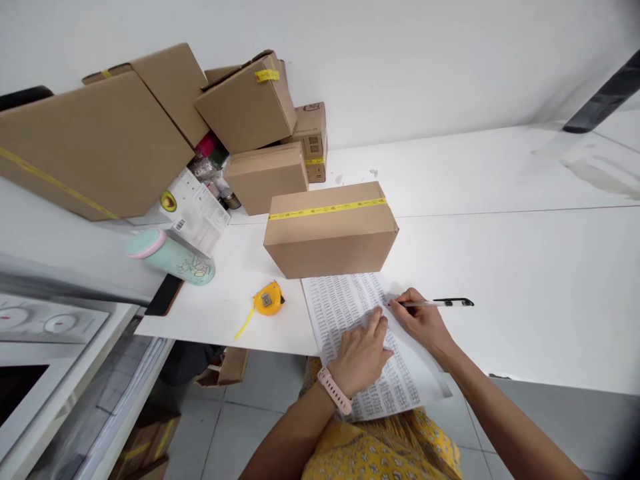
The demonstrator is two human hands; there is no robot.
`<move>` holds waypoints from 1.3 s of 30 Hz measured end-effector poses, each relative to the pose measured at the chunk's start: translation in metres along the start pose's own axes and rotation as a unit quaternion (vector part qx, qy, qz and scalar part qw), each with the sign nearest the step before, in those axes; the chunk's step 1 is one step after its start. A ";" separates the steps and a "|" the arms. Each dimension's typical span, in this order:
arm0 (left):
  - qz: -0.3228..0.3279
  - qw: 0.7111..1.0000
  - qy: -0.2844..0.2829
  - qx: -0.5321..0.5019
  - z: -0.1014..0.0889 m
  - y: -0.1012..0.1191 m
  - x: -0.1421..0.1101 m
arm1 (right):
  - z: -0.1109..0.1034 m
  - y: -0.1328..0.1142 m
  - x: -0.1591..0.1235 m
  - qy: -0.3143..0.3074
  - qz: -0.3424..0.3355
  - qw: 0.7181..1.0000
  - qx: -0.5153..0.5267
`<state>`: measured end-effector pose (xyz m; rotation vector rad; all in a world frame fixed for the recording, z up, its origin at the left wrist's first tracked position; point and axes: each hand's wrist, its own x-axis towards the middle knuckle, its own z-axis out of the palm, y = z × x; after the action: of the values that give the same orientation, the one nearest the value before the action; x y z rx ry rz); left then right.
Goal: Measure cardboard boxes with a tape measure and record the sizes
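Observation:
A printed sheet of paper point(335, 313) with dense columns lies on the table, its near end hanging over the front edge. My left hand point(360, 357) rests flat on it, fingers stretched out, a pink watch band point(334, 390) round the wrist. In my right hand point(423, 323) a pen point(453, 303) is pinched, its tip at the right part of the sheet. Just beyond the paper stands a cardboard box point(333, 243) sealed with yellow tape. A yellow tape measure point(269, 299) sits to the left, a short length of its blade pulled out.
Several cardboard boxes point(245, 103) are stacked against the wall at the back left. A mint green bottle point(173, 257) stands near a white carton point(197, 210) and a dark flat object point(165, 295). At lower left is a white appliance point(47, 320) on a shelf. A dark post point(600, 100) rises at the right.

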<state>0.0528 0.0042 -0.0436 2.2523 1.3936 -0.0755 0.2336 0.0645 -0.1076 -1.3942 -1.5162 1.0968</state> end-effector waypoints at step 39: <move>0.009 1.000 0.018 -0.015 0.007 -0.003 0.000 | -0.001 -0.010 0.000 0.015 -0.006 1.000 -0.013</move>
<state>0.0513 0.0026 -0.0509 2.2522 1.3834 -0.0088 0.2316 0.0646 -0.0982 -1.4107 -1.5212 1.0475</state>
